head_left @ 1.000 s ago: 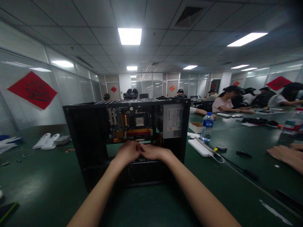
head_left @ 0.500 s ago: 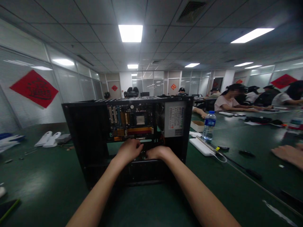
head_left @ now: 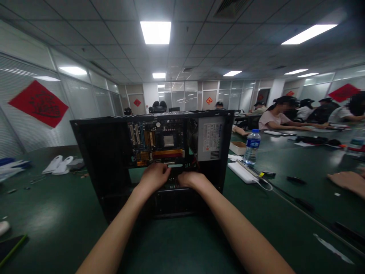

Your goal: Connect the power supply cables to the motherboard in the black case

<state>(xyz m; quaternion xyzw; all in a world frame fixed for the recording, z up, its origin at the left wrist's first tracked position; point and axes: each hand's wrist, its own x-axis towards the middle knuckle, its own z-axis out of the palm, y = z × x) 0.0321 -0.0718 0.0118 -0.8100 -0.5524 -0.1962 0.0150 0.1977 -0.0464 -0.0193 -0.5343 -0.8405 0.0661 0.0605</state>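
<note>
An open black computer case [head_left: 102, 160] stands on the green table [head_left: 57, 213] in front of me. Its motherboard [head_left: 155, 142] and grey power supply [head_left: 210, 139] face me. Both my hands reach into the case just below the motherboard. My left hand [head_left: 154, 177] is curled with its fingers bent over something small I cannot make out. My right hand [head_left: 190, 179] is closed beside it, fingers tucked into the dark lower bay. The two hands are a short gap apart.
A water bottle [head_left: 251, 147] and a white flat box [head_left: 242, 173] with a cable lie right of the case. White objects [head_left: 58, 165] rest at the left. Another person's hand [head_left: 346, 182] lies on the table at the far right; more people sit behind.
My hands, touching a second ago, have drawn slightly apart and shifted up toward the motherboard's lower edge. The view has tilted a little.
</note>
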